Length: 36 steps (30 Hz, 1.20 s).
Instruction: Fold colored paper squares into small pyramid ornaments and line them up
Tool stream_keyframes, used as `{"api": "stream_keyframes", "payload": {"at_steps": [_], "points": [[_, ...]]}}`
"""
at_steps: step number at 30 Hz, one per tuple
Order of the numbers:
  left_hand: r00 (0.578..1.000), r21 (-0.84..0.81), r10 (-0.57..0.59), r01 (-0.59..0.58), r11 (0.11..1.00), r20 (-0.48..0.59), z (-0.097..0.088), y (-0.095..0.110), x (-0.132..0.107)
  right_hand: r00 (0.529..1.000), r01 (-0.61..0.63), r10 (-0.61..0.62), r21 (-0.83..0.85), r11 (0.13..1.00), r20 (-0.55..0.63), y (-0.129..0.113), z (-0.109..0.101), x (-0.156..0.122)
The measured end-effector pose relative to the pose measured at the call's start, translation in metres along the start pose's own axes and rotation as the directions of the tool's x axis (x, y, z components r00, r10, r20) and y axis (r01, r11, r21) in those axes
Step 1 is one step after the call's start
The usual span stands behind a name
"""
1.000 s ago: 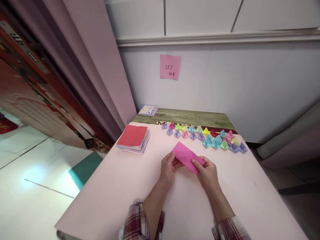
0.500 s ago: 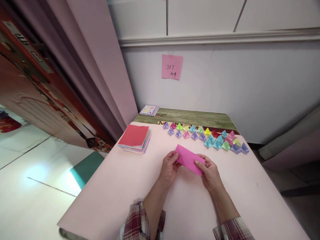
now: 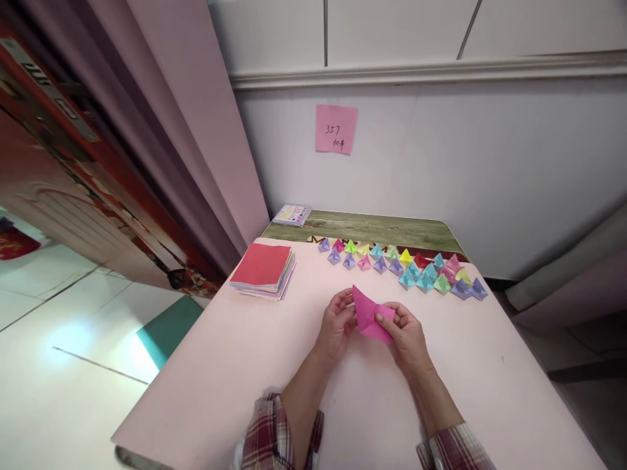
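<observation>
A magenta sheet of origami paper, partly folded with a pointed upper left corner, is held up over the table between both hands. My right hand pinches its right side, the thumb pressed on the front face. At the paper's left edge is my left hand, fingers curled around and behind it; its fingertips are partly hidden. Beyond the hands, several small folded paper boats in many colours stand in rows.
A stack of coloured paper, red on top, lies on the pink table to the left. Farther back sits a small printed packet. On the wall hangs a pink note with handwriting. Curtains flank the table.
The magenta paper has gone from a flat rectangle to a shape with its left part raised to a point. My left thumb has left its front face; my right hand still pinches it.
</observation>
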State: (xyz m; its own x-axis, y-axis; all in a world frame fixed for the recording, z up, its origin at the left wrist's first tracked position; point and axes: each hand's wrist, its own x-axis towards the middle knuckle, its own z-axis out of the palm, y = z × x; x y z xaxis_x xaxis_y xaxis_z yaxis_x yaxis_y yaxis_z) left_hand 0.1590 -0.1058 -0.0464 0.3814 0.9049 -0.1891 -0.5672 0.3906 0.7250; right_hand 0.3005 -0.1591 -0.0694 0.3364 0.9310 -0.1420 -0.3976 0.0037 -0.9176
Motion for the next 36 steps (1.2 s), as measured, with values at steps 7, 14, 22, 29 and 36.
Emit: {"api": "stream_keyframes", "payload": {"at_steps": [7,14,22,29,36], "points": [[0.995,0.256,0.021,0.004,0.967,-0.094,-0.004,-0.009,0.002,0.988,0.105,-0.122,-0.167,0.980,-0.092,0.000,-0.001,-0.001],[0.996,0.139,-0.048,0.059,0.989,-0.080,-0.001,-0.007,0.001,0.981,0.148,-0.177,-0.283,0.948,-0.081,0.003,0.001,-0.002],[0.990,0.107,-0.071,0.085,0.991,-0.125,-0.008,-0.008,0.005,0.988,0.149,-0.151,-0.296,0.943,0.017,-0.006,-0.006,-0.004],[0.980,0.072,-0.064,0.079,0.994,-0.186,-0.014,-0.008,0.009,0.912,0.323,-0.194,-0.342,0.883,0.361,-0.018,-0.022,-0.003],[0.986,0.111,-0.040,0.059,0.992,-0.165,-0.015,-0.012,0.009,0.903,0.395,-0.246,-0.458,0.796,0.351,-0.015,-0.022,-0.002]]}}
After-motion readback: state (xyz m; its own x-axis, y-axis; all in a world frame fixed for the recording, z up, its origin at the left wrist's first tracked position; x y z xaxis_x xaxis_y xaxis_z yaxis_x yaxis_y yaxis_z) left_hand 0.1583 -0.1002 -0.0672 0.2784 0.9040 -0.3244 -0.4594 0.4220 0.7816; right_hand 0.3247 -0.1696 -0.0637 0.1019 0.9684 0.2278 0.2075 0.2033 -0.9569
